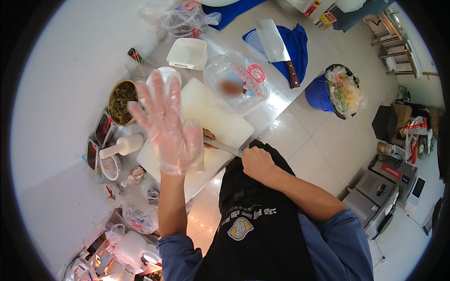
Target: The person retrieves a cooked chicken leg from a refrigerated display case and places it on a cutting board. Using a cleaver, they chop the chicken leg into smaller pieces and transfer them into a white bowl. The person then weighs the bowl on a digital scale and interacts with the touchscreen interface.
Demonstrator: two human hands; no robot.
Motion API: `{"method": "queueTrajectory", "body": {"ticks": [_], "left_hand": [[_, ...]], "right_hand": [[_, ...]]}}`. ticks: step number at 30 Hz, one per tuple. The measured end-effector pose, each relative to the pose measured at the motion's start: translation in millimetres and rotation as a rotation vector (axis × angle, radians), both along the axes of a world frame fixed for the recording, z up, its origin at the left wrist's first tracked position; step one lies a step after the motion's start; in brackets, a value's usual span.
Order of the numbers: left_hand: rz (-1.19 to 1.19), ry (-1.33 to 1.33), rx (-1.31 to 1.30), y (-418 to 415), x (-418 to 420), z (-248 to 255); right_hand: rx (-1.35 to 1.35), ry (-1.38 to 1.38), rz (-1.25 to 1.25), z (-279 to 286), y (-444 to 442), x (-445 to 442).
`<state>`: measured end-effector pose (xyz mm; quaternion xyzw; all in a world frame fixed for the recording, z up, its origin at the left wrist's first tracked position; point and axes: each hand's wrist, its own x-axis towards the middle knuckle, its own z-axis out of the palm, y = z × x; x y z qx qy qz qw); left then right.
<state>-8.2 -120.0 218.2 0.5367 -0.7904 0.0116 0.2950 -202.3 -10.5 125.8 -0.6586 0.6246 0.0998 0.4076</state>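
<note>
My left hand (167, 130) is raised above the white cutting board (232, 128), fingers spread, in a clear plastic disposable glove. Nothing is in it. My bare right hand (258, 164) grips a knife or similar metal tool, its handle hidden in the fist. The long narrow blade (225, 146) points left across the board. At the blade's far end lies a piece of brown food, perhaps cooked meat (210, 134), partly covered by the gloved hand. Beyond the board sits a clear plastic bag (258, 91) with red print, holding something brown and blurred.
A cleaver (277, 49) rests across a round clear lid on a blue cloth (299, 45). A white tub (188, 52), a bowl of dark greens (123, 100) and a white squeeze bottle (130, 144) stand along the counter. A full blue bin (318, 93) is on the floor.
</note>
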Motion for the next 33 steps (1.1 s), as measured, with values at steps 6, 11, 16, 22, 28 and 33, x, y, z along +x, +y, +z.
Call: {"method": "queueTrajectory", "body": {"ticks": [6, 11, 16, 22, 28, 33], "left_hand": [[-0.126, -0.280, 0.206, -6.7, -21.3, -60.5], [-0.142, -0.269, 0.299, 3.0, -13.4, -73.3], [0.325, 0.181, 0.094, 11.6, 22.1, -94.0], [0.550, -0.014, 0.170, 45.6, 42.9, -165.0], [0.595, 0.155, 0.175, 62.4, 45.8, -178.8], [0.624, 0.198, 0.157, 62.3, 45.9, -175.5]], "right_hand": [[0.007, 0.045, 0.062, 0.3, 0.6, 1.5], [-0.153, 0.001, 0.042, -5.9, 2.9, -8.3], [0.001, -0.005, 0.022, -7.8, -10.1, -10.1], [0.085, 0.016, 0.062, -1.7, -17.5, -10.6], [0.121, -0.005, 0.085, 12.4, -18.9, -10.2], [0.098, 0.032, 0.109, 25.6, -22.7, -0.1]]}}
